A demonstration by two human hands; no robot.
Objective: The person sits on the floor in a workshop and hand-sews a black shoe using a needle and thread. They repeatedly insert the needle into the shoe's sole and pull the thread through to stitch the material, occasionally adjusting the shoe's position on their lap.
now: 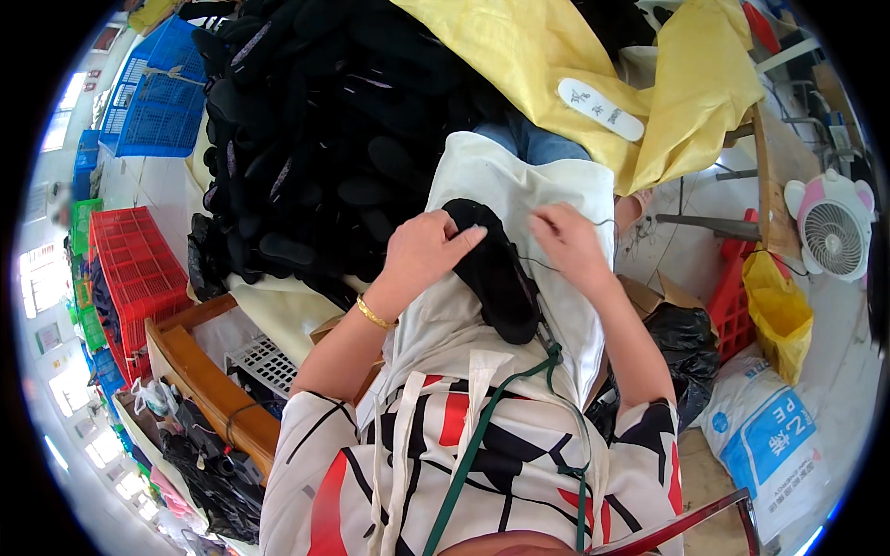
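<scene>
A black cloth shoe lies lengthwise on the white apron spread over my lap. My left hand grips its far end from the left side, the thumb lying across the top and the other fingers mostly hidden. To the right of the shoe and apart from it, my right hand is raised over the apron with its fingers pinched together. A thin dark thread runs between the shoe and the area by this hand; a needle cannot be made out. A green cord hangs down my front, its knot near the shoe's near end.
A large heap of black shoes lies ahead on the left. Yellow sheeting bears a white insole. Red crate and wooden drawer stand left; black plastic bag, white sack and fan stand right.
</scene>
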